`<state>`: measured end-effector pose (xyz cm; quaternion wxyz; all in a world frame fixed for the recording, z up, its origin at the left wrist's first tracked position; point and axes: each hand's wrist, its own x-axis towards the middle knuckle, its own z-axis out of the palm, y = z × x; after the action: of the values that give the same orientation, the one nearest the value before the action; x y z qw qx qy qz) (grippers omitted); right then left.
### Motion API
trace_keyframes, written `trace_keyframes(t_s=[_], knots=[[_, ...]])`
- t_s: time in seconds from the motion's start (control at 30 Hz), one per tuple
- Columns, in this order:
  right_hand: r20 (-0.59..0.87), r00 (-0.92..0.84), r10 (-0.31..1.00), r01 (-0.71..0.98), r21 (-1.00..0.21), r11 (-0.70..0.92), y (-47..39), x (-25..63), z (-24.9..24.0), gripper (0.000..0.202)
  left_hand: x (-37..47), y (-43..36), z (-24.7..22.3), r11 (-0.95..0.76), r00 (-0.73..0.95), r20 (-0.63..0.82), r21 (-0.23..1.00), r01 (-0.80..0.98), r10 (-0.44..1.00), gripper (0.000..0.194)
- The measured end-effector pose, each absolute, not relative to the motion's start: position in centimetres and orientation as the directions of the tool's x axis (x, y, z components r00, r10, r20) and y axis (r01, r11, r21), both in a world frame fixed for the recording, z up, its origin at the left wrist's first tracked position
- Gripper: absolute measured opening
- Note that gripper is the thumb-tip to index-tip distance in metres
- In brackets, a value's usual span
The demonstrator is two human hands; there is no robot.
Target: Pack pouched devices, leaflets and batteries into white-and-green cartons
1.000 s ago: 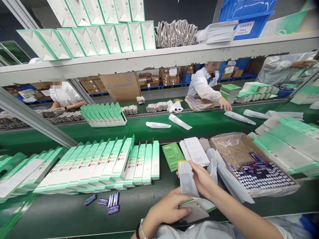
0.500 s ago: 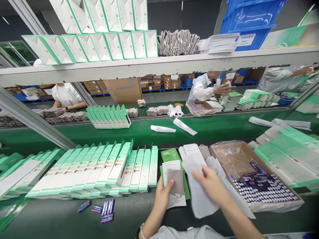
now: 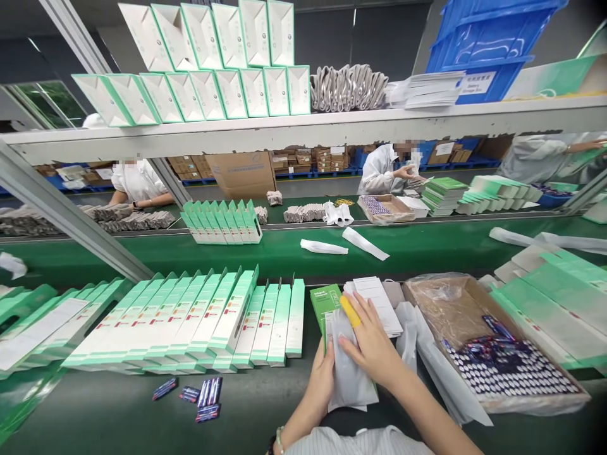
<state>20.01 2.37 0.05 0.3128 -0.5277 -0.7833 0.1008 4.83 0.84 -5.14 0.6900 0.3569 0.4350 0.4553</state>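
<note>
White pouch [image 3: 349,370] shifted left since earlier frame, now over leaflets [image 3: 328,323], lower centre of frame. Left grip [image 3: 322,382] pinching leaflets' left edge; right grip [image 3: 374,342] lying on pouch, thumb apart from fingers. Best press lightly, edges squared, avoiding creases.

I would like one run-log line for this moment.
left hand: holding papers; right hand: on white pouch; pouch: over papers; batteries: on worktop
</note>
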Motion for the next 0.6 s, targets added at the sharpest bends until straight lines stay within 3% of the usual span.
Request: trace_keyframes(t_s=[0.17,0.27,0.37,0.43,0.5,0.6], knots=[[0.204,-0.519,0.83,0.618,-0.581,0.529,3.4,21.5,2.1,0.061,4.4,0.7,-4.2,0.213,0.389,-0.09,0.935,-0.284,0.917,0.093],[0.151,-0.593,0.791,0.55,-0.641,0.534,3.9,21.9,2.6,0.058,4.1,0.4,-4.0,0.335,0.461,-0.165,0.887,-0.317,0.872,0.103],[0.13,-0.623,0.772,0.528,-0.657,0.537,3.9,21.7,2.0,0.056,4.0,0.3,-3.8,0.46,0.471,-0.287,0.832,-0.308,0.834,0.098],[0.152,-0.546,0.824,0.567,-0.657,0.497,3.5,21.3,0.8,0.06,3.9,0.5,-3.5,0.405,0.437,-0.255,0.866,-0.293,0.862,0.09],[0.187,-0.334,0.924,0.589,-0.724,0.359,2.8,20.4,-0.9,0.067,3.8,1.0,-3.0,0.237,0.361,-0.151,0.949,-0.208,0.92,0.079],[0.113,-0.085,0.99,0.357,-0.924,0.136,1.8,18.5,-3.4,0.081,3.7,1.6,-2.3,0.014,0.304,-0.047,0.994,0.108,0.951,0.068]])
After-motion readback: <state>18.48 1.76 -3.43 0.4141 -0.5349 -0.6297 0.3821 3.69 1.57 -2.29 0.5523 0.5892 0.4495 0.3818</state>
